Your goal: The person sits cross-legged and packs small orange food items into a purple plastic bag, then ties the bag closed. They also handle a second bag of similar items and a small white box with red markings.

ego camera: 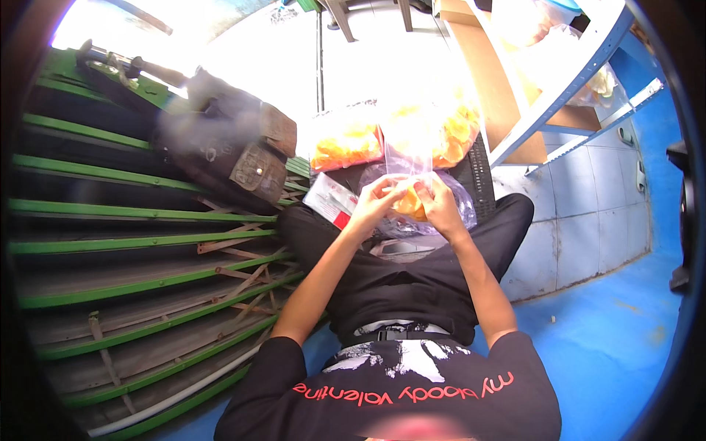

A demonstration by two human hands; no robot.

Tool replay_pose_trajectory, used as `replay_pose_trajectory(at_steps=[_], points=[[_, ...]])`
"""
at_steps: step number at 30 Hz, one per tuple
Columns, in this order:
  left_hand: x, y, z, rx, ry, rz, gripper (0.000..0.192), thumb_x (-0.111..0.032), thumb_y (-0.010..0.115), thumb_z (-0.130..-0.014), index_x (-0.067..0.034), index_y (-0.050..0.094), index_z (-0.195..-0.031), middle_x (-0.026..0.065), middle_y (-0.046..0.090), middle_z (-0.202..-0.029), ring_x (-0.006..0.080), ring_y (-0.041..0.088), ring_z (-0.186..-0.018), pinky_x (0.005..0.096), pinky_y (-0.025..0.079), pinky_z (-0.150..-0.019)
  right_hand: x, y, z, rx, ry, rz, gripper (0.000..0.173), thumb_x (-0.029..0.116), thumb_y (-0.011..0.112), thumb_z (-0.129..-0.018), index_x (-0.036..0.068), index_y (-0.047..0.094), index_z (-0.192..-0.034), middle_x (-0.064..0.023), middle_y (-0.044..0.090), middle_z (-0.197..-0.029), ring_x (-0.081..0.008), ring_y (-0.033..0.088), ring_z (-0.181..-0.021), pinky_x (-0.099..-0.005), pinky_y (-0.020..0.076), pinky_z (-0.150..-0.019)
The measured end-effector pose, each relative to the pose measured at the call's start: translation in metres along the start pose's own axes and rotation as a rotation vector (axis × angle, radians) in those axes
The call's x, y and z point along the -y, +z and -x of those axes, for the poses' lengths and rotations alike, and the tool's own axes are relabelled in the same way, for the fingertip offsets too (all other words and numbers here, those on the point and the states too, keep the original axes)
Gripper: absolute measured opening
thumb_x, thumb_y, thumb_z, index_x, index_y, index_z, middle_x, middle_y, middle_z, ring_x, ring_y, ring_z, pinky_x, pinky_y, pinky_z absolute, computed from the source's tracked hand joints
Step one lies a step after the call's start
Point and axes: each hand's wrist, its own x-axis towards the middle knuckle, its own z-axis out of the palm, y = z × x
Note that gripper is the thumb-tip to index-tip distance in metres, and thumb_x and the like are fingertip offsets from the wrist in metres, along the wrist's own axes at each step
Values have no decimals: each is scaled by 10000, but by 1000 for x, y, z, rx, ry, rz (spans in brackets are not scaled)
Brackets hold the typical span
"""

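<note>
Both my hands are in front of my crossed legs, pinching a clear plastic bag [408, 157] that stretches upward between them. My left hand [378, 204] grips its left side and my right hand [438, 204] its right side. Orange chip-like pieces [411, 203] show between and below my fingers; whether they lie inside this bag or in the crinkled purplish plastic bag [463, 206] underneath, I cannot tell. Beyond my hands lie a filled bag of orange pieces [347, 149] on the left and a larger one [458, 132] on the right, partly washed out by glare.
A white and red packet [331, 201] lies by my left knee. A dark backpack [231, 138] rests against the green folding metal gate [110, 240] on the left. At the right stand a metal shelf frame [568, 82] and a cardboard box [477, 82]. A black woven surface [479, 176] lies under the bags.
</note>
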Motion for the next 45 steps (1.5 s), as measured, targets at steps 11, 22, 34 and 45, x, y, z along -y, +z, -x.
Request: replay_pose_trajectory(at_steps=[11, 22, 34, 45], points=[[4, -10, -9, 45, 39, -3, 228, -125, 619, -969, -59, 562, -1180, 96, 696, -1035, 111, 672, -870, 242, 552, -711, -17, -3, -6, 73, 40, -195, 230, 150, 598, -979, -28, 666, -1109, -103, 714, -920, -134, 620, -820, -301, 494, -772], [41, -31, -12, 54, 84, 208, 159, 8, 478, -924, -39, 629, -908, -6, 615, -859, 43, 508, -713, 207, 397, -626, -34, -9, -8, 101, 190, -575, 258, -101, 453, -943, -19, 682, -1028, -81, 699, -1008, -132, 648, -935, -276, 520, -883], [26, -34, -14, -18, 337, -75, 227, 84, 417, -835, -3, 619, -781, 18, 589, -861, 67, 491, -702, 208, 385, -643, -5, -1, -14, 238, 311, -351, 517, 112, 750, -878, -8, 494, -1311, -118, 607, -1222, -153, 604, -1079, -295, 498, -906], [24, -53, -6, -25, 79, 260, 607, -152, 686, -870, -52, 358, -1372, 163, 513, -1316, 250, 598, -1131, 334, 564, -843, -8, 16, -15, 144, 286, -187, 333, 119, 739, -898, -54, 641, -1165, -44, 698, -990, -84, 622, -862, -237, 520, -776]])
